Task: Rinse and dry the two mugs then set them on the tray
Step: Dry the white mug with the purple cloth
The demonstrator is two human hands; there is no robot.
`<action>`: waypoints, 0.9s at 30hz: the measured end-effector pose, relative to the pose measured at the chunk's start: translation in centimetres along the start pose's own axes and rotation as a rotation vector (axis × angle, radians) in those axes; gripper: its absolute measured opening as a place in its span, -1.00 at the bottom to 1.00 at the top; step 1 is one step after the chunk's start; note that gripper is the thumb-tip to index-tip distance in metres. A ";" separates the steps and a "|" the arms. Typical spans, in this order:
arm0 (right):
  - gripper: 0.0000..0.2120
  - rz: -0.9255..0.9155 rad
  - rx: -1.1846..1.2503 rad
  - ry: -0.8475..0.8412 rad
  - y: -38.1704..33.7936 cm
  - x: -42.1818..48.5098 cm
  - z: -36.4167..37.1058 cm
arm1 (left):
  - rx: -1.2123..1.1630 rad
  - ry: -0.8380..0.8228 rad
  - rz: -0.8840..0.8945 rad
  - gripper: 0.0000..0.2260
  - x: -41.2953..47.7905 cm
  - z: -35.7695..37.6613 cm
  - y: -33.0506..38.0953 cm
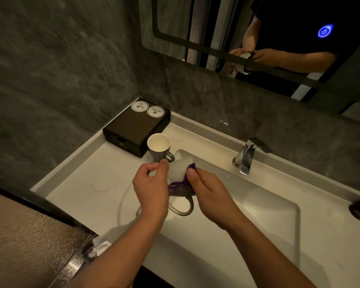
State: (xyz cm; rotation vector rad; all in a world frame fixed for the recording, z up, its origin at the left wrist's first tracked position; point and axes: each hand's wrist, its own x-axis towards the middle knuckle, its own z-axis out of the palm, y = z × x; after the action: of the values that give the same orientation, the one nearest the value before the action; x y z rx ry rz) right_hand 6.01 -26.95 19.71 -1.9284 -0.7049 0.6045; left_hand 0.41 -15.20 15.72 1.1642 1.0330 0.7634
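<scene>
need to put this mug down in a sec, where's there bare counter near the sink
Bare counter lies left of the basin, in front of the black tray, with a faint wet ring on it. It is crowded where the standing mug sits against the tray's near corner. The strip around the faucet is narrow.

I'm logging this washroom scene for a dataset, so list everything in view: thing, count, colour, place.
Held mug: 1, grey with white inside, tilted over the basin, in both hands.
Standing mug: 1, grey, white inside, upright on the counter beside the box.
Cloth: 1, purple, pressed on the held mug.
Box: 1, black, back-left corner of the counter.
Round coasters: 2, white, on the box.
Tap: 1, chrome, behind the basin.
Basin: 1, white, set in the counter.
Counter: 1, white.
Mirror: 1, on the wall.
Left hand: 1, grip on the held mug.
Right hand: 1, holding the cloth.
</scene>
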 end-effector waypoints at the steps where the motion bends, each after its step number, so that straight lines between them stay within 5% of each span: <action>1: -0.63 0.031 0.074 0.008 -0.2 0.2 0.0 | 0.018 0.015 0.123 -0.88 -0.2 -0.1 -0.1; 4: -0.65 0.006 0.141 0.066 -0.5 0.1 0.4 | 0.048 -0.055 0.295 -0.97 -0.4 -0.5 0.2; 5: -0.65 -0.052 0.090 0.088 -0.3 -0.1 0.7 | 0.030 -0.121 0.196 -0.99 -0.3 -0.6 0.7; 8: -0.63 -0.201 -0.121 0.103 1.6 -0.7 1.3 | -0.194 -0.302 -0.456 -0.79 0.7 -0.6 2.9; 10: -0.64 -0.257 -0.218 0.095 2.9 -1.2 1.6 | -0.179 -0.348 -0.612 -0.77 1.0 -0.7 3.7; 15: -0.72 -0.180 0.100 0.227 2.6 -2.0 3.3 | -0.142 -0.192 -0.338 -0.91 -0.6 0.1 2.6; 18: -0.71 -0.057 0.282 0.283 1.2 -1.9 2.8 | -0.008 -0.137 0.001 -0.94 -1.4 0.1 1.7; 22: -0.61 0.026 0.417 0.282 0.6 -1.6 1.6 | 0.091 -0.206 0.333 -0.87 -1.6 -0.4 0.9; 24: -0.67 -0.046 0.307 0.293 0.7 -1.8 1.7 | 0.036 -0.296 0.104 -0.82 -1.2 -0.2 1.7; 27: -0.76 -0.238 -0.006 0.304 2.1 -2.0 1.7 | -0.264 -0.441 -0.599 -0.66 -0.4 -0.3 3.6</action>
State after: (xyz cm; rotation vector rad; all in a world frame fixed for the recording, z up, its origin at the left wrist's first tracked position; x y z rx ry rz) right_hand 3.91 -28.03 17.30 -1.8539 -0.7260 0.1572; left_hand 0.11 -14.51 19.26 0.6902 0.8115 0.1458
